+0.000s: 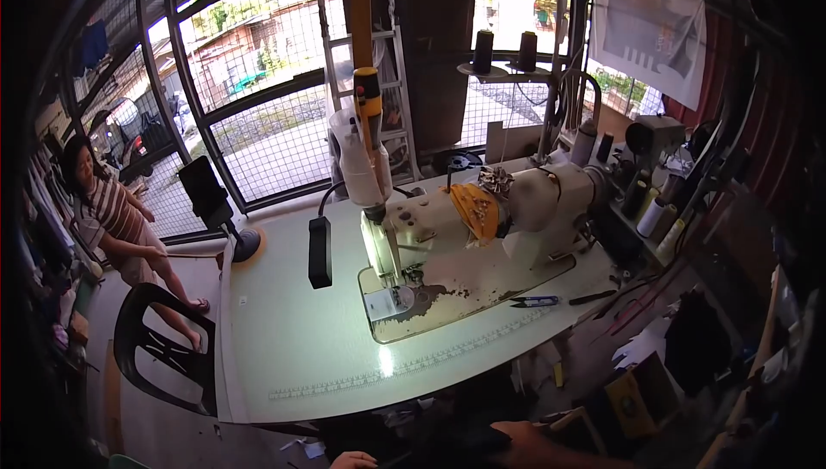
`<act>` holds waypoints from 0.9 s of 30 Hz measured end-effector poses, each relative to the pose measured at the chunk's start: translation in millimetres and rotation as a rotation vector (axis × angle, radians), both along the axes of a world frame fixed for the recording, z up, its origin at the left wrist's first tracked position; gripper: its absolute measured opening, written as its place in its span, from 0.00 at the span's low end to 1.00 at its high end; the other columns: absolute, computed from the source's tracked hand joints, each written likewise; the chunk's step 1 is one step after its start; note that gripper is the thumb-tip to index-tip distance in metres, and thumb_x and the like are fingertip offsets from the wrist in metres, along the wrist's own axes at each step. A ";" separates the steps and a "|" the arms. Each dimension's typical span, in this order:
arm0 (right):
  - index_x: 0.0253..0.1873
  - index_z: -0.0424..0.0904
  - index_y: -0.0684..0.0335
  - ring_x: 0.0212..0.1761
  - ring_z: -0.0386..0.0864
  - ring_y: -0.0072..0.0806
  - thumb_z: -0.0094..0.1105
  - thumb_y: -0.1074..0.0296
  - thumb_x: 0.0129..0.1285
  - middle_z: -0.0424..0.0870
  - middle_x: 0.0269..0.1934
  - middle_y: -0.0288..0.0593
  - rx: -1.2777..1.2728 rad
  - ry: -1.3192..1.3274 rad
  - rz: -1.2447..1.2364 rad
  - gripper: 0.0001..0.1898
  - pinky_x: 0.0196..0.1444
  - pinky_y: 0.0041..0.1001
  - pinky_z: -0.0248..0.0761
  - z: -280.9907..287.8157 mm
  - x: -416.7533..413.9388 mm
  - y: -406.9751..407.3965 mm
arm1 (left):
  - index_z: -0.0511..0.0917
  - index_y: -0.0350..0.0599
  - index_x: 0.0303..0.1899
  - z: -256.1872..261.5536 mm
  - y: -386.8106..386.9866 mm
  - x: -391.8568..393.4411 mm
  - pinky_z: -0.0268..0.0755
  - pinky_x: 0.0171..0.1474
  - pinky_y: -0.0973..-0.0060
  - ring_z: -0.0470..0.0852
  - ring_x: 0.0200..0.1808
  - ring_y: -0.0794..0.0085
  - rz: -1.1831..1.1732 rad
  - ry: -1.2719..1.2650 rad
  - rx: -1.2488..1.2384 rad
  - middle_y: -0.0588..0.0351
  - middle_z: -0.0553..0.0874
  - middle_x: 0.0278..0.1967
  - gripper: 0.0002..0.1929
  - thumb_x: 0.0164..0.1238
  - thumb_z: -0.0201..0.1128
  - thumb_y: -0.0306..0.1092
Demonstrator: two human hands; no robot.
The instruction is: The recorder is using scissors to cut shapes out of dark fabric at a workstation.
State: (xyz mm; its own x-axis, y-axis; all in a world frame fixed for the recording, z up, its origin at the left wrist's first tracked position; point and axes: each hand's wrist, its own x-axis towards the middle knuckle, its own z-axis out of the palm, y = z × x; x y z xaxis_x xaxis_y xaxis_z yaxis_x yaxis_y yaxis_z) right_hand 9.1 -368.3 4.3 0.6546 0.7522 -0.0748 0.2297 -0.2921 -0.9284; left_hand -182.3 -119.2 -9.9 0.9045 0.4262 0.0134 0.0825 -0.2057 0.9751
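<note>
At the bottom edge, only part of my left hand (353, 460) shows, below the front of the sewing table (310, 333). Farther right, my right hand (524, 442) is over my dark clothing, its fingers mostly lost in shadow. Whether either hand holds anything is hidden. Before me stands an industrial sewing machine (445, 224) with its lamp lit and a pincushion of orange cloth (474, 214) strapped around its arm. Thread snips (535, 302) with a blue handle lie by the machine's bed. A measuring scale (413, 360) runs along the table's front.
A person (119, 224) stands at the left holding a stick, near a black plastic chair (164, 346). A phone on a stand (206, 195) rises at the table's left edge. Thread cones (650, 216) crowd the right side. Behind leans a ladder (397, 82). Boxes (629, 401) sit low right.
</note>
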 end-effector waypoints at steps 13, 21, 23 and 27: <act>0.57 0.80 0.66 0.54 0.80 0.36 0.61 0.59 0.71 0.85 0.51 0.45 -0.116 0.301 0.062 0.18 0.56 0.34 0.74 14.6 41.3 -20.4 | 0.81 0.37 0.49 -1.3 16.9 -7.2 0.72 0.51 0.71 0.79 0.44 0.71 0.148 0.151 -0.230 0.58 0.83 0.38 0.10 0.73 0.53 0.26; 0.56 0.78 0.68 0.54 0.81 0.41 0.61 0.78 0.56 0.83 0.50 0.58 0.079 -0.452 -0.243 0.20 0.59 0.36 0.73 -33.4 17.3 -0.5 | 0.79 0.36 0.52 -27.2 -14.2 20.9 0.72 0.53 0.70 0.79 0.48 0.67 0.315 0.119 0.179 0.54 0.83 0.45 0.13 0.72 0.51 0.27; 0.57 0.77 0.68 0.55 0.80 0.39 0.60 0.79 0.55 0.83 0.51 0.58 0.151 -0.348 -0.159 0.22 0.60 0.36 0.73 -34.8 14.1 1.7 | 0.79 0.36 0.53 -32.6 -8.4 18.2 0.72 0.54 0.70 0.79 0.49 0.67 0.317 0.050 0.081 0.52 0.83 0.46 0.13 0.71 0.54 0.27; 0.57 0.77 0.69 0.53 0.80 0.34 0.67 0.75 0.56 0.84 0.52 0.50 0.155 0.388 -0.199 0.22 0.60 0.34 0.73 -39.1 20.4 0.3 | 0.79 0.36 0.53 -30.6 -1.5 11.4 0.72 0.56 0.67 0.80 0.51 0.66 0.240 -0.071 -0.097 0.50 0.83 0.49 0.14 0.68 0.63 0.29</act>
